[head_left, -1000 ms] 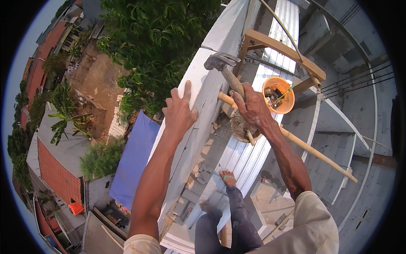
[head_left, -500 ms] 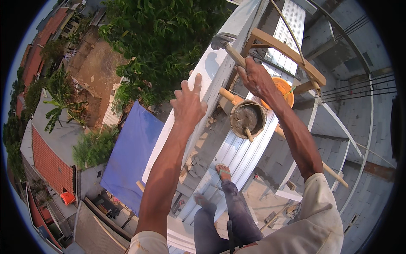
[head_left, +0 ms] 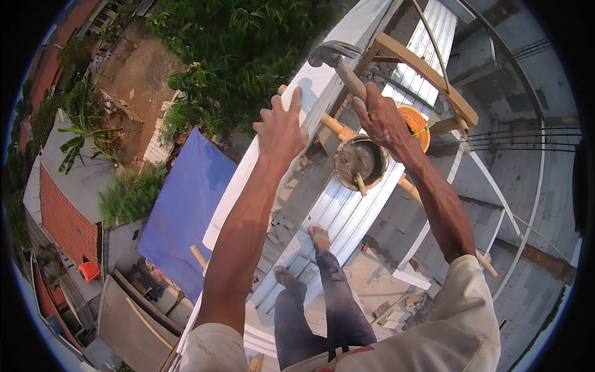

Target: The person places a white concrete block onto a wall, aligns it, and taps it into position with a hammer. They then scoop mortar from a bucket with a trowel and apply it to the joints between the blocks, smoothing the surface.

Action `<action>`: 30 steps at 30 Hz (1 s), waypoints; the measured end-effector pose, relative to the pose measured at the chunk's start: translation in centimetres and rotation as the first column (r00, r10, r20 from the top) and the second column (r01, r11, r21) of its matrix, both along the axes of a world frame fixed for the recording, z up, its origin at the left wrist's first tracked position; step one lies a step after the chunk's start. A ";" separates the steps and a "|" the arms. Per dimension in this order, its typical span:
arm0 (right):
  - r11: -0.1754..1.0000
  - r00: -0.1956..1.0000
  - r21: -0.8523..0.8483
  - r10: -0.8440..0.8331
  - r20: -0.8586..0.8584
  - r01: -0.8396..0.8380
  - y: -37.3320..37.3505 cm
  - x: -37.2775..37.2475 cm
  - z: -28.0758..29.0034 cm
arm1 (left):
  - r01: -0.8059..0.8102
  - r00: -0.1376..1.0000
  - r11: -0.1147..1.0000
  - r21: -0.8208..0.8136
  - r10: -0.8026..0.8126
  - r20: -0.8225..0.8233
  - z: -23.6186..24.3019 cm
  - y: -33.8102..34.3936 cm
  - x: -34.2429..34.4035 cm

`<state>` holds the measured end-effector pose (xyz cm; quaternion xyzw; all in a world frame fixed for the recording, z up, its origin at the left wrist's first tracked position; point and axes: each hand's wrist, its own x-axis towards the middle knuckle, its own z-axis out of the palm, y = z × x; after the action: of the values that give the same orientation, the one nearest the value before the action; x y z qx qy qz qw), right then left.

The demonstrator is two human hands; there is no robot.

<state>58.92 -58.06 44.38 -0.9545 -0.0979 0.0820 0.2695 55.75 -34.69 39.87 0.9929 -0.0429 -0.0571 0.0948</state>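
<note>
We see 2 bare hands at a pale block wall [head_left: 362, 25]. Right hand [head_left: 383, 118] is closed around the wooden handle of a claw hammer [head_left: 348, 77]; the head is over the wall's top, towards the outer edge, contact unclear to us. Left hand [head_left: 282, 129] isn't holding anything we can make out: fingers spread, on the wall top by the outer edge, nearer us than the hammer head. Inside the wall we get a ribbed metal walkway [head_left: 334, 214], 2 sandalled feet [head_left: 319, 237] at its near part. Farther along, by its right edge, 1 mortar bucket [head_left: 339, 149] with grey mix and a handle [head_left: 361, 184] sticking out; beyond it, 1 orange bucket [head_left: 411, 113], partly behind the right forearm. Bamboo pole [head_left: 331, 126] passes beside the mortar bucket. Wooden frame [head_left: 427, 74] stands farther off. Blue tarp [head_left: 186, 198] lies below, outside the wall.
</note>
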 end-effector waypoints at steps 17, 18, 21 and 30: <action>0.989 0.999 -0.144 0.041 -0.029 -0.045 0.2 1.2 -1.7 | -0.102 0.962 0.878 -0.468 0.208 0.180 2.9 12.9 -7.3; 0.987 0.998 -0.146 0.060 -0.003 -0.060 -0.3 1.4 -2.1 | -0.127 0.941 0.847 -0.516 0.267 0.207 3.3 14.1 -9.5; 0.992 0.997 -0.121 0.015 -0.070 -0.024 0.0 1.0 -0.9 | -0.290 0.854 0.872 -0.395 0.422 0.304 3.7 17.5 -17.1; 0.978 0.997 -0.199 0.054 -0.063 -0.066 -0.1 0.9 0.3 | -0.609 0.745 0.510 -0.607 0.630 -0.219 -5.7 8.4 -39.0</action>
<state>59.82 -58.14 44.65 -0.9707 -0.1102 0.1267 0.1719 16.77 -26.26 34.12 0.8463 0.2958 0.0137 0.4429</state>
